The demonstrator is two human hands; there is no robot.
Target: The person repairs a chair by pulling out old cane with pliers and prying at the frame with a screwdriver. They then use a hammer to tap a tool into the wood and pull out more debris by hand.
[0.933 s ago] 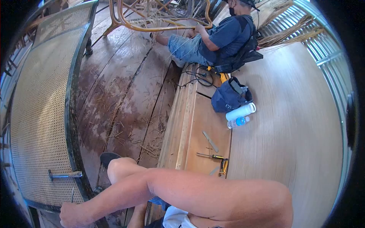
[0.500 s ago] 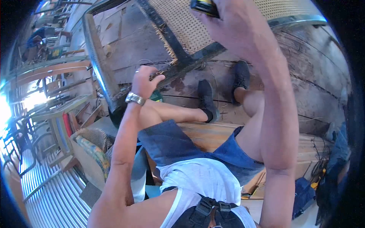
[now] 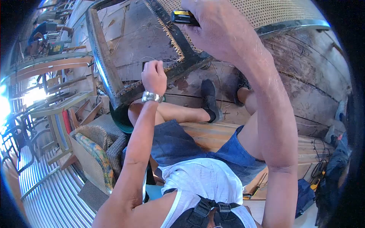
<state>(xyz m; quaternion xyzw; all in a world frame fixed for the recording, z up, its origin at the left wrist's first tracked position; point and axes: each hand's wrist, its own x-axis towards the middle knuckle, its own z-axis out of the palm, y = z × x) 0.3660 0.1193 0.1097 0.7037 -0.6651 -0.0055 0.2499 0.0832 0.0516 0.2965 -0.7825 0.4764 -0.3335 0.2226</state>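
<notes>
A dark chair frame (image 3: 99,68) lies across the top, with woven cane (image 3: 235,12) fixed in its right part and a frayed cane edge along the middle bar. My left hand (image 3: 154,78), with a metal watch at the wrist, is closed at the frame's lower rail; what its fingers hold, if anything, I cannot make out. High in the view, my right hand (image 3: 216,32) is closed around a black and yellow tool (image 3: 184,18) above the cane. Its exact kind is unclear.
Wooden chair frames (image 3: 57,117) and a patterned cushion (image 3: 91,152) stand at the left, beside corrugated metal (image 3: 57,197). A wooden slatted bench (image 3: 197,135) is beneath my legs. Dark cables (image 3: 321,157) lie at the right. A green container is below the frame's corner.
My left hand has moved right and slightly up along the rail, its fingers now closed together. My right hand has shifted left with the tool. The frame sits slightly differently in view.
</notes>
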